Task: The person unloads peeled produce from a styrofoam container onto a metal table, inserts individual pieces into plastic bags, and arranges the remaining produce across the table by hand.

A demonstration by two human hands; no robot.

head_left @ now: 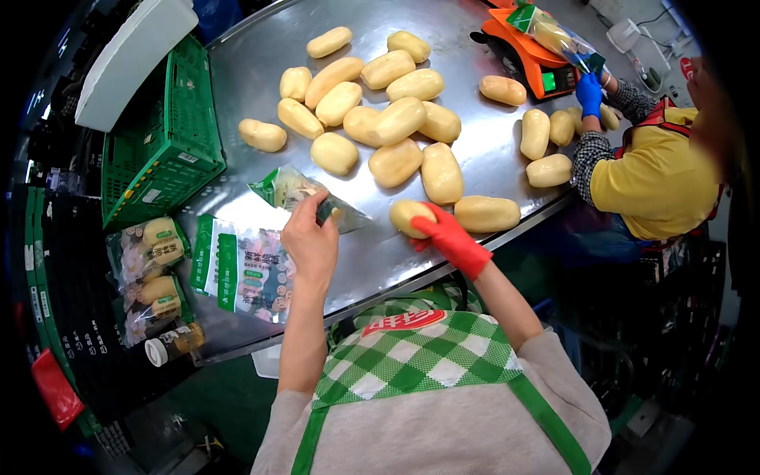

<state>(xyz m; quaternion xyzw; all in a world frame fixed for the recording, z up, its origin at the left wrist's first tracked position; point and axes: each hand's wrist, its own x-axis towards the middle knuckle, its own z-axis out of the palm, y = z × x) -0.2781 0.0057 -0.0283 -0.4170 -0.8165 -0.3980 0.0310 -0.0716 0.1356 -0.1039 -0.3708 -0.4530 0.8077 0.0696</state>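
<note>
My bare left hand [311, 241] pinches the edge of a clear plastic bag [286, 185] with green print, which lies partly on the metal table. Whether a piece is inside this bag I cannot tell. My right hand [451, 239], in a red glove, is closed around a peeled lotus root [407, 215] near the table's front edge. Beside it lies another lotus root [488, 214]. A group of several peeled lotus roots [397, 120] is spread beyond both hands. Left of my left hand, flat printed bags [253, 273] in green and pink lie on the table.
A green crate [170, 138] stands at the left, with a white foam box [134, 59] above it. Filled bags [150, 253] and a jar [176, 344] sit at the left edge. At right, a co-worker [645, 186] in blue gloves handles a packed bag [554, 36] over an orange scale [522, 47].
</note>
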